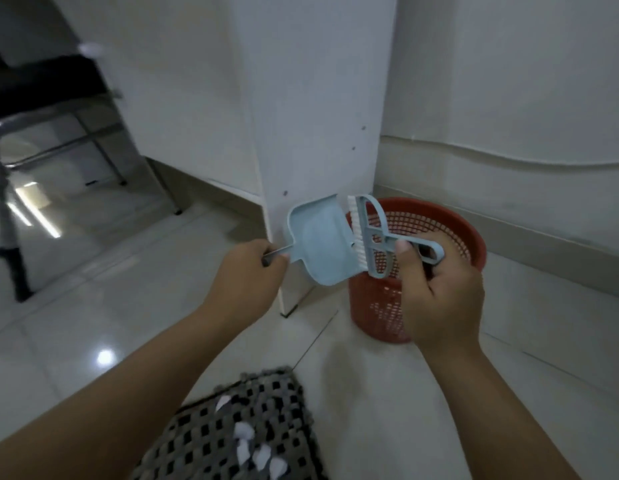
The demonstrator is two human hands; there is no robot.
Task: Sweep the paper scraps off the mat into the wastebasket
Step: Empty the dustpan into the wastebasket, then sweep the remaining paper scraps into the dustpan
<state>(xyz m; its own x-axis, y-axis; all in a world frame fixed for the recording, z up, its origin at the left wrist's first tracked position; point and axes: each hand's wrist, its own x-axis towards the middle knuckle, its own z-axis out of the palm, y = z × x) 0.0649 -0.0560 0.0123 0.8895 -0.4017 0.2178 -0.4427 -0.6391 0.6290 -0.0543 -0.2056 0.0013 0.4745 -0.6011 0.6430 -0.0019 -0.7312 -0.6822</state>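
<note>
Our left hand [249, 271] grips the thin handle of a smooth pale-blue plastic dustpan [316, 242]; our right hand [439, 289] holds the matching white-bristled brush [380, 233] above the red mesh wastebasket [467, 233]. White paper scraps [252, 445] lie on the knobbly black-and-grey woven mat [204, 441], cut off below.

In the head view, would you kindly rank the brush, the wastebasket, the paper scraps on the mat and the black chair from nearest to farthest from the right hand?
From the right hand:
1. Brush: gripped in it, bristles against the dustpan.
2. Wastebasket: directly behind and below the hand.
3. Paper scraps: on the mat, bottom centre.
4. Black chair: far upper left.
</note>
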